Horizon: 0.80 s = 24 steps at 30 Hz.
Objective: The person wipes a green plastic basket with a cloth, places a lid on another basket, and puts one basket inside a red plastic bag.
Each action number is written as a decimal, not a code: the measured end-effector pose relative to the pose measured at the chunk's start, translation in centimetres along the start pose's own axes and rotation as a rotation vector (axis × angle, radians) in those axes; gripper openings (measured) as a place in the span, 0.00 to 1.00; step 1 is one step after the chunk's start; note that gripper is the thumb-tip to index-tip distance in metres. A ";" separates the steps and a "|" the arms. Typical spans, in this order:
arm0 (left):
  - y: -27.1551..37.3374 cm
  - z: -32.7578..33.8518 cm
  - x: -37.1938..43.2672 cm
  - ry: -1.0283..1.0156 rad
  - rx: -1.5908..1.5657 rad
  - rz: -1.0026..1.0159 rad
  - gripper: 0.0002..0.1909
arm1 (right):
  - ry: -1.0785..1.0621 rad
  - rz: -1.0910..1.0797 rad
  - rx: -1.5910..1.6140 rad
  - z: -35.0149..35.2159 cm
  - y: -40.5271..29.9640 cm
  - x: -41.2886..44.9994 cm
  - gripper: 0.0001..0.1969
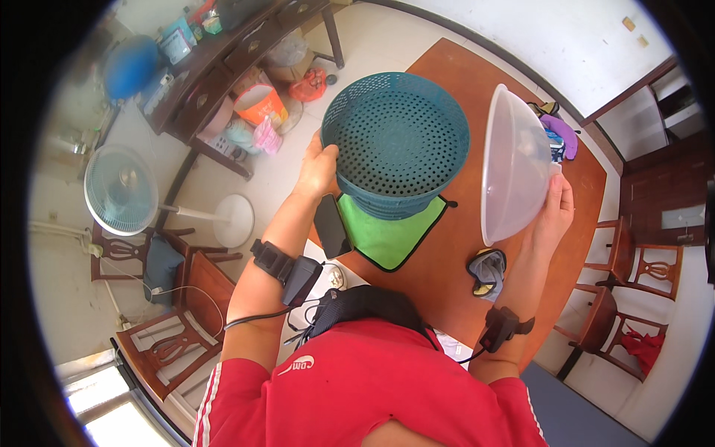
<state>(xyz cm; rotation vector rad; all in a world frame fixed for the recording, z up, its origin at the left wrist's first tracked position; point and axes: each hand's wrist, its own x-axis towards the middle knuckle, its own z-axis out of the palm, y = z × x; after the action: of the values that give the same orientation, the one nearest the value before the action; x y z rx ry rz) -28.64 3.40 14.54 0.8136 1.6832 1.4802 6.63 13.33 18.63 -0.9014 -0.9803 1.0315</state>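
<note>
My left hand (317, 167) grips the left rim of a round dark-teal plastic colander (399, 139), whose perforated inside faces me. More teal plastic shows beneath it, perhaps a second stacked piece. On the right, my right hand (554, 207) holds a translucent plastic bowl (514, 167) tipped on its side, its rim towards the colander. The two are apart. Below the colander, a bright green cloth (385, 240) with black edging lies on the wooden table (441, 290). A black smartphone (332, 228) lies at the cloth's left edge. A crumpled grey cloth (487, 272) lies below the bowl.
A purple item (563, 137) and a blue package stand at the table's right edge. To the left are a white pedestal fan (122, 190), wooden chairs (167, 346) and a dark desk (223, 72) with bags beneath. More wooden chairs (597, 313) stand on the right.
</note>
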 end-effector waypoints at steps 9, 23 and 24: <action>-1.1 -1.6 -2.2 -0.061 -0.200 -0.131 0.43 | -0.196 -0.248 -0.249 9.4 -4.5 0.1 0.15; -7.5 -10.8 -11.6 0.062 -0.177 -0.335 0.23 | -0.532 -0.473 -0.682 18.2 0.0 -1.0 0.20; -7.9 -11.2 -12.2 0.084 -0.203 -0.345 0.21 | -0.540 -0.474 -0.683 18.5 0.1 -1.1 0.20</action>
<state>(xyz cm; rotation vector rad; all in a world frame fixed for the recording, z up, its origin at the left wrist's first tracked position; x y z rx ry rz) -31.66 -13.80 8.89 0.3357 1.6060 1.4258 -11.04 14.83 23.94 -0.8722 -1.9685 0.5238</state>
